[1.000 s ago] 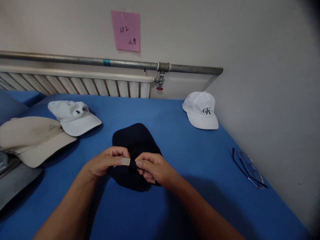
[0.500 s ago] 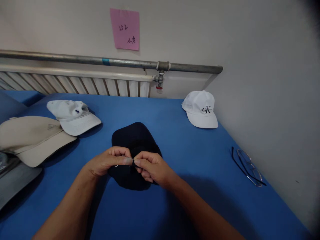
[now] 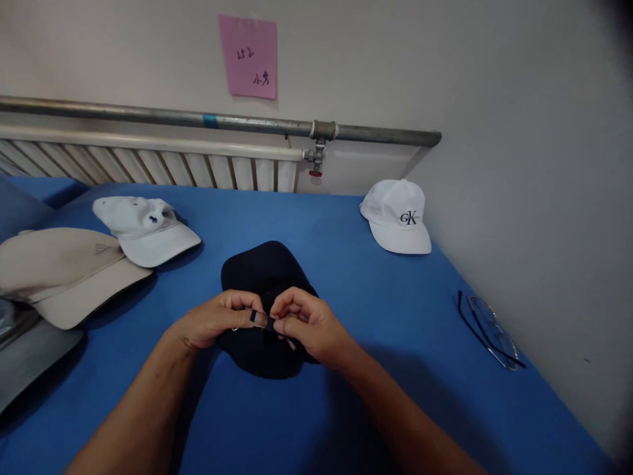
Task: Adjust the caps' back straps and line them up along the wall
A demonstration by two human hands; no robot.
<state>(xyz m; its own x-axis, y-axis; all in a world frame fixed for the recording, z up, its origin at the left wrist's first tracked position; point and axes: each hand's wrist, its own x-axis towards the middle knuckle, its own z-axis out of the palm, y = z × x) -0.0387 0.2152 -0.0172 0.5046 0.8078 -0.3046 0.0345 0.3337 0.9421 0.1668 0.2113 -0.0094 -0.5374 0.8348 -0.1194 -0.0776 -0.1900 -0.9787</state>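
A dark navy cap [image 3: 262, 264] lies on the blue surface with its brim pointing away from me. Its strap [image 3: 270, 323] is at the near side, between my fingertips. My left hand [image 3: 222, 318] pinches the strap's left part between thumb and fingers, beside a small metal ring. Thumb and index finger of my right hand [image 3: 307, 324] grip the dark strap end just to the right. The two hands nearly touch, and the fingers partly hide how the strap and its buckle fit together.
A white cap [image 3: 148, 227], a beige cap [image 3: 64, 267] and a grey cap [image 3: 34, 359] lie at the left. Another white cap [image 3: 395, 214] sits at the back right. Glasses [image 3: 489, 330] rest near the right edge. A radiator [image 3: 198, 168] and pipe [image 3: 386, 135] run behind.
My right hand's index finger has lifted and curled slightly, and more of the dark strap end shows between the two hands. The cap has barely moved.
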